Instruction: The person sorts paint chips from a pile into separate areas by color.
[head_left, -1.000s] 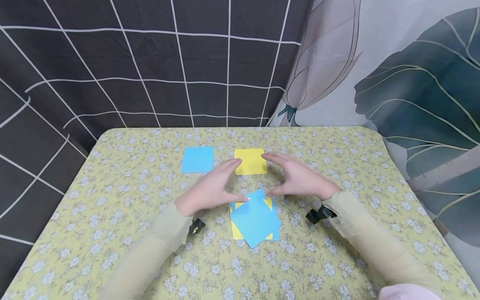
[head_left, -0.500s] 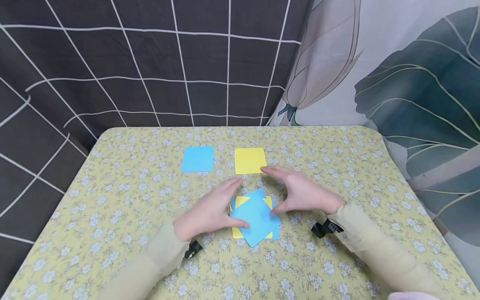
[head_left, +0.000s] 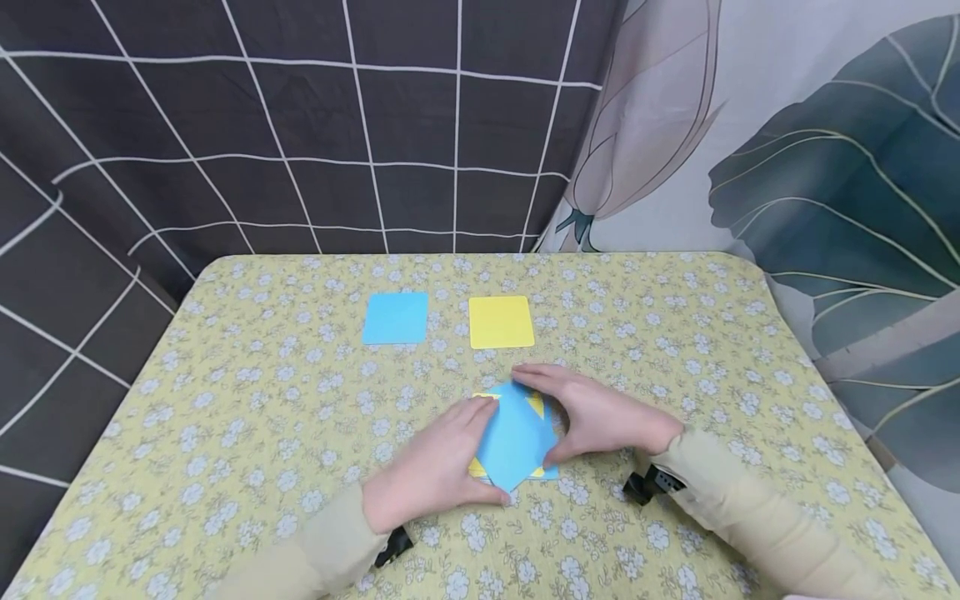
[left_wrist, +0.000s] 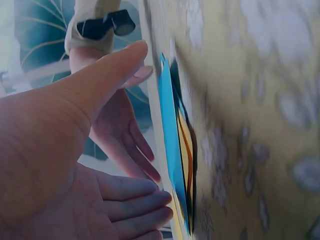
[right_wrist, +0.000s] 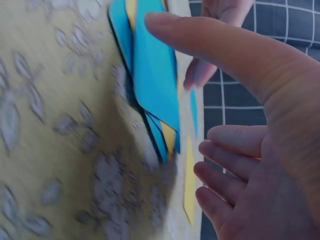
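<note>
A small stack of blue and yellow square cards lies on the table before me, its layers turned at different angles. On top is a blue card [head_left: 517,442], set cornerwise, with yellow corners [head_left: 536,405] peeking out beneath. At the stack's left side is my left hand [head_left: 435,471], thumb at the near corner and fingertips at the upper left edge. My right hand [head_left: 600,417] flanks the other side, fingertips by the far corner, thumb at the right corner. Both wrist views show the fingers extended, thumbs spread away from them. In the right wrist view the thumb [right_wrist: 175,32] overlaps the blue card.
Beyond the hands, a single blue card [head_left: 395,318] and a single yellow card [head_left: 501,322] lie flat, side by side. A flowered yellow cloth [head_left: 262,400] covers the table. Dark gridded fabric [head_left: 315,125] hangs behind its far edge, and a leaf-patterned curtain [head_left: 840,192] hangs at the right.
Both hands have come back toward me from near the far yellow card and lowered around the stack. The two far cards have not moved.
</note>
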